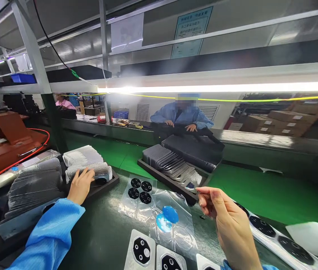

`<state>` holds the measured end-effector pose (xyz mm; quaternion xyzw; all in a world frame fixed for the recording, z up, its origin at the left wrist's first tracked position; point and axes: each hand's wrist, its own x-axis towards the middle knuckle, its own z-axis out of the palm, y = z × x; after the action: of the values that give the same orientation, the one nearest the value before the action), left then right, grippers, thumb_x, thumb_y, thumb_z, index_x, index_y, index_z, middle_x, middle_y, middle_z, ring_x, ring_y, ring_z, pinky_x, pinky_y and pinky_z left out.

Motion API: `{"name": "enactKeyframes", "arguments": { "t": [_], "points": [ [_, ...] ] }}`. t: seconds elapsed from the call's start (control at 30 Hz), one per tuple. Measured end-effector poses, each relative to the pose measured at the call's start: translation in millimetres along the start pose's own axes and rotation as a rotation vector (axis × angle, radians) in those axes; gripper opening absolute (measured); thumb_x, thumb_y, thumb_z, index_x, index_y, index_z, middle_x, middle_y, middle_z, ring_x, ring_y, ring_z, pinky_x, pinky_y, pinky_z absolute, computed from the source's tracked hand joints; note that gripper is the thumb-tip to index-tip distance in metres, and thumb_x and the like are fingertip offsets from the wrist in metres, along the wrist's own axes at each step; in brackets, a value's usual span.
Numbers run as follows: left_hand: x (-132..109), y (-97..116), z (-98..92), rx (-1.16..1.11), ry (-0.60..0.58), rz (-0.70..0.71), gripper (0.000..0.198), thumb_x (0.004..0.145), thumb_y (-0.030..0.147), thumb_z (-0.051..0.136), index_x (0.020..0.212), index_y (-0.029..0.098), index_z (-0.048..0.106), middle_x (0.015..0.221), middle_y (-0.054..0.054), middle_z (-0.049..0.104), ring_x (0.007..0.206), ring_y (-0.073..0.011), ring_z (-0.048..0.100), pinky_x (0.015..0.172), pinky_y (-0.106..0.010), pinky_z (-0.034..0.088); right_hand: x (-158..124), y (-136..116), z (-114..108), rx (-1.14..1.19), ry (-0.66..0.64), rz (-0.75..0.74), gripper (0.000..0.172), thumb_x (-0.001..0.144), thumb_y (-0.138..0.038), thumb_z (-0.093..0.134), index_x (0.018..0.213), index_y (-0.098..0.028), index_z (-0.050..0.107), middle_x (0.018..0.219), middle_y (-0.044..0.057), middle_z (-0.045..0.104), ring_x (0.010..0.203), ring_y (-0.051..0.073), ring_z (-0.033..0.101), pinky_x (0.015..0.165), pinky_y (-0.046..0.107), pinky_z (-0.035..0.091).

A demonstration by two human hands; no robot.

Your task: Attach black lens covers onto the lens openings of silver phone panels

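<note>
My left hand (80, 186) rests on a stack of thin, pale rectangular panels (87, 165) in a dark tray at the left, fingers spread over their upper edges. My right hand (226, 213) is raised at the right, thumb and index finger pressed together. Whatever may be between those fingertips is too small to make out. They are near the corner of a second black tray (170, 187) holding leaning dark panels (170, 163). Between my hands lie a clear sheet with several black octagonal stickers (139, 190) and clear film with blue round pieces (170, 214).
White panels with black octagons (141, 250) lie at the front edge. More are lined up at the right (274, 234). Another panel stack (35, 187) and a brown-red machine (12, 138) stand left. A black folded cover (192, 152) lies behind; a person in blue (183, 114) sits opposite.
</note>
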<state>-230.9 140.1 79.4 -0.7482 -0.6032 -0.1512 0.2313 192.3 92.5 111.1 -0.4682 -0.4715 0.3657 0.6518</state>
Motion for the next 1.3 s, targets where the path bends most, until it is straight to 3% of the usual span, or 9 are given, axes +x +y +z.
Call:
{"name": "enactKeyframes", "arguments": {
  "t": [0.17,0.27,0.37,0.47,0.7,0.93,1.1,1.17,1.3],
  "points": [
    [7,-1,-8.2,0.003,-0.050,-0.038,0.030,0.095,0.013,0.037,0.112,0.021,0.061,0.116,-0.008,0.070,0.123,-0.0293,0.057,0.102,-0.053,0.043,0,-1,0,-0.025,-0.003,0.010,0.045,0.084,-0.064,0.058,0.088,-0.020,0.068,0.066,-0.001,0.055,0.056,0.009,0.047,0.049,0.018,0.040],
    [7,5,-5.1,0.015,-0.078,-0.063,0.031,0.096,0.015,0.039,0.120,0.018,0.058,0.120,-0.011,0.067,0.122,-0.0302,0.057,0.099,-0.052,0.046,-1,-1,0,-0.024,0.000,0.025,0.047,0.082,-0.066,0.058,0.088,-0.020,0.069,0.066,-0.001,0.055,0.056,0.009,0.047,0.049,0.018,0.041],
    [4,14,2.2,0.043,-0.083,-0.079,0.045,0.092,0.008,0.040,0.136,0.016,0.047,0.137,-0.015,0.056,0.137,-0.0333,0.041,0.106,-0.064,0.032,-1,-2,0,-0.030,-0.008,0.034,0.049,0.081,-0.067,0.059,0.088,-0.020,0.069,0.065,0.000,0.056,0.056,0.010,0.047,0.048,0.018,0.041],
    [4,17,5.3,0.063,-0.087,-0.064,0.062,0.087,0.000,0.041,0.143,0.024,0.039,0.149,-0.011,0.043,0.143,-0.0332,0.030,0.109,-0.070,0.019,-1,-4,0,-0.038,-0.001,0.041,0.049,0.080,-0.067,0.060,0.088,-0.020,0.069,0.065,0.000,0.056,0.055,0.011,0.047,0.047,0.019,0.042],
    [6,6,5.6,0.069,-0.095,-0.017,0.057,0.087,0.002,0.041,0.139,0.026,0.046,0.137,-0.009,0.057,0.130,-0.0300,0.048,0.112,-0.060,0.027,-2,-9,-1,-0.056,-0.001,0.008,0.049,0.077,-0.067,0.063,0.085,-0.020,0.069,0.063,0.000,0.056,0.053,0.012,0.047,0.045,0.022,0.040],
    [-3,2,8.2,0.079,-0.091,-0.035,0.051,0.094,0.009,0.037,0.142,0.024,0.044,0.142,-0.010,0.052,0.135,-0.0284,0.042,0.114,-0.053,0.026,-5,-11,-1,-0.043,-0.018,0.010,0.046,0.079,-0.065,0.062,0.086,-0.021,0.069,0.064,0.000,0.055,0.056,0.011,0.047,0.048,0.021,0.039],
    [9,-10,11.7,0.084,-0.145,-0.050,0.065,0.087,0.012,0.050,0.148,0.026,0.032,0.150,-0.012,0.042,0.142,-0.0360,0.030,0.107,-0.068,0.026,-4,-11,-3,-0.018,-0.038,0.011,0.045,0.079,-0.064,0.063,0.086,-0.020,0.068,0.065,-0.001,0.054,0.056,0.011,0.046,0.048,0.021,0.037],
    [14,-8,13.3,0.088,-0.146,-0.040,0.069,0.084,0.014,0.053,0.149,0.023,0.029,0.152,-0.015,0.038,0.143,-0.0372,0.027,0.106,-0.069,0.028,-2,-14,-5,-0.001,-0.031,0.004,0.044,0.079,-0.063,0.065,0.085,-0.020,0.069,0.065,-0.001,0.054,0.055,0.010,0.045,0.047,0.021,0.036],
    [15,-1,8.4,0.087,-0.101,0.023,0.067,0.085,0.013,0.047,0.148,0.025,0.028,0.144,-0.012,0.049,0.140,-0.0321,0.036,0.109,-0.062,0.029,-2,-34,-19,0.048,0.059,-0.026,0.040,0.077,-0.060,0.068,0.083,-0.021,0.070,0.065,-0.001,0.053,0.057,0.011,0.045,0.048,0.022,0.035]
  ]
}}
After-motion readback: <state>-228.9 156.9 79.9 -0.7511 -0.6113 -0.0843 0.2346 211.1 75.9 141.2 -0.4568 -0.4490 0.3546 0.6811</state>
